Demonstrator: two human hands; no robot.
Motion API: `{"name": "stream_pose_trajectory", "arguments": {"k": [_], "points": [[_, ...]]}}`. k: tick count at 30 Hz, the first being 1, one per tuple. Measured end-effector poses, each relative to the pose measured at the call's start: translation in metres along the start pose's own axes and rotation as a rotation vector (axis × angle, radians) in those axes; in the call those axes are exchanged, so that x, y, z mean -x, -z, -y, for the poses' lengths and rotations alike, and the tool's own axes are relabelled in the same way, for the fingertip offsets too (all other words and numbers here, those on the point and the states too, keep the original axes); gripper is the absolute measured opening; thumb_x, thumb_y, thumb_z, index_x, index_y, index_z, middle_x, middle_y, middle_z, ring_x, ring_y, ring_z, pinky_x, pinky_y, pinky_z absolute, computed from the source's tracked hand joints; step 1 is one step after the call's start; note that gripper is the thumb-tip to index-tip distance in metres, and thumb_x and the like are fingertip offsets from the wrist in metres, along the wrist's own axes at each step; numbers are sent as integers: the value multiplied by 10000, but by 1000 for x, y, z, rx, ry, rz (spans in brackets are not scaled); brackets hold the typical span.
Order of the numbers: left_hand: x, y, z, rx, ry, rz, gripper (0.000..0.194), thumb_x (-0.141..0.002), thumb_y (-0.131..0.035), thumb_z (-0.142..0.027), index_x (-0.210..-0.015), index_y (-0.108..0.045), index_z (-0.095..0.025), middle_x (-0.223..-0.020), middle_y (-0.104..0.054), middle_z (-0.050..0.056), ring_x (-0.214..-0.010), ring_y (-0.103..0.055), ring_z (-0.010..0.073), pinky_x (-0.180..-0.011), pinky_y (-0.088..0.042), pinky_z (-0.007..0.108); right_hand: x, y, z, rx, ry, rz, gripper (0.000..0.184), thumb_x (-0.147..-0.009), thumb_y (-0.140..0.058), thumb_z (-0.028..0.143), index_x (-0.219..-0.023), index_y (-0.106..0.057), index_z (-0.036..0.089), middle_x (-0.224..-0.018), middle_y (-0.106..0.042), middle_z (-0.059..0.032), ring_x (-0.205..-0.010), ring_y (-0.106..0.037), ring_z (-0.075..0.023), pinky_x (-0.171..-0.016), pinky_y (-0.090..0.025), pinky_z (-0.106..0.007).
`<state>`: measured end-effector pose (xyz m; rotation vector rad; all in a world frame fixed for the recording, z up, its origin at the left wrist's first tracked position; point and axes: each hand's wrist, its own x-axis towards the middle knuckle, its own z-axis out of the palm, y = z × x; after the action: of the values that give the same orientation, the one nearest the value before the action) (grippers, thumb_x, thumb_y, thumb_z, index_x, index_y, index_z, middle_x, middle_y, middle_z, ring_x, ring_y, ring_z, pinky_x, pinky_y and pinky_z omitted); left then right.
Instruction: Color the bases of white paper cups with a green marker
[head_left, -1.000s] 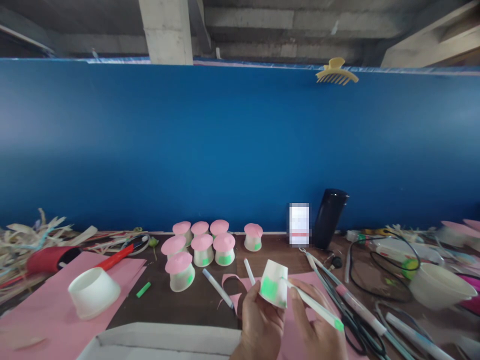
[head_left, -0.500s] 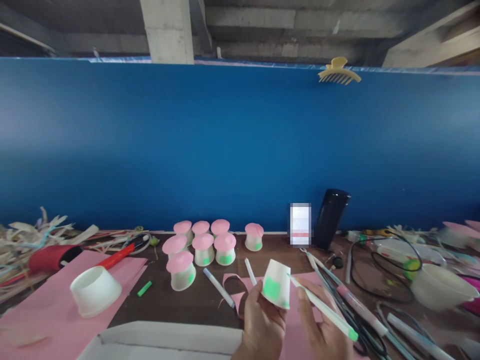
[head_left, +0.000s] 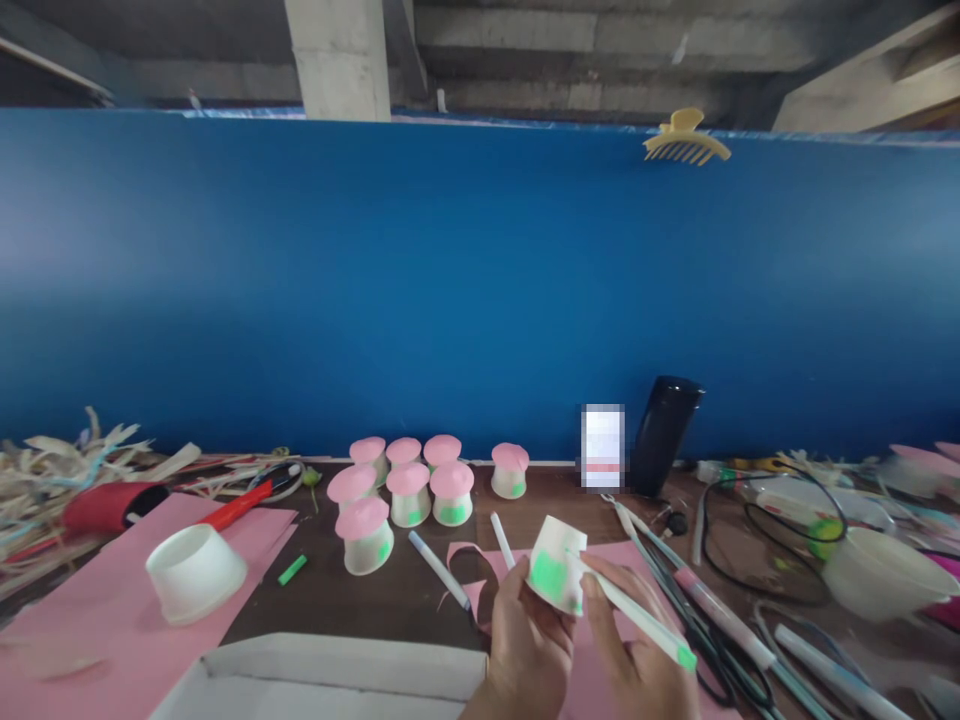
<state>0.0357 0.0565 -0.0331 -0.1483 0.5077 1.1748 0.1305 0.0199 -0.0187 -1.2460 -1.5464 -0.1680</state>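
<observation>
My left hand (head_left: pixel 529 640) is wrapped round a white paper cup (head_left: pixel 556 550), held upside down and tilted, with a bright green patch on its side. Between the fingers of my right hand (head_left: pixel 637 640) is a white marker with a green end (head_left: pixel 645 618); its tip meets the right side of the cup. Just behind the cup lies a white pen (head_left: pixel 502 540). A green marker cap (head_left: pixel 292 570) rests on the dark tabletop at the left. Several upturned cups with pink paper tops (head_left: pixel 409 490) stand at the back, green patches showing on some.
Pink paper sheets (head_left: pixel 112 620) lie at left, bearing a white cup (head_left: pixel 196 575). A white box (head_left: pixel 337 650) sits in front. Scissors (head_left: pixel 720 650), a black cylinder (head_left: pixel 667 435), a black cable (head_left: pixel 739 575) and a bowl (head_left: pixel 885 575) crowd the right. A blue partition (head_left: pixel 450 280) stands behind.
The marker drew slightly away from the cup at half a second ago and now touches its side again. My left hand keeps hold of the cup; the view shifted slightly.
</observation>
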Motion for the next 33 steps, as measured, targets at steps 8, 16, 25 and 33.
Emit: {"name": "stream_pose_trajectory", "arguments": {"k": [8, 16, 25, 33], "points": [[-4, 3, 2, -21, -24, 5, 169, -771, -600, -251, -862, -619, -110, -774, -713, 88, -697, -663, 195, -577, -467, 264, 0, -1, -2, 15, 13, 8, 182, -866, -495, 273, -1005, -596, 211, -919, -664, -58, -862, -635, -189, -741, -525, -298], [3, -2, -1, -20, -9, 8, 175, -785, -579, -243, -872, -624, -98, -781, -711, 108, -818, -669, 225, -679, -496, 284, -1, 0, 0, 44, 15, 12, 184, -868, -489, 281, -991, -600, 201, -910, -669, -59, -858, -638, -187, -731, -527, -291], [-6, 6, 0, 7, -8, -2, 168, -757, -619, -235, -879, -612, -120, -795, -710, 93, -729, -667, 197, -615, -483, 267, 0, -1, -4, 61, 8, 11, 189, -868, -487, 280, -1002, -593, 198, -935, -667, -65, -887, -635, -193, -764, -522, -306], [-5, 5, 0, 18, -19, 25, 163, -757, -618, -238, -876, -612, -126, -807, -705, 90, -729, -665, 195, -613, -486, 271, -3, 1, 0, 59, -23, 6, 183, -866, -484, 280, -972, -609, 197, -916, -667, -56, -883, -631, -183, -772, -515, -291]]}}
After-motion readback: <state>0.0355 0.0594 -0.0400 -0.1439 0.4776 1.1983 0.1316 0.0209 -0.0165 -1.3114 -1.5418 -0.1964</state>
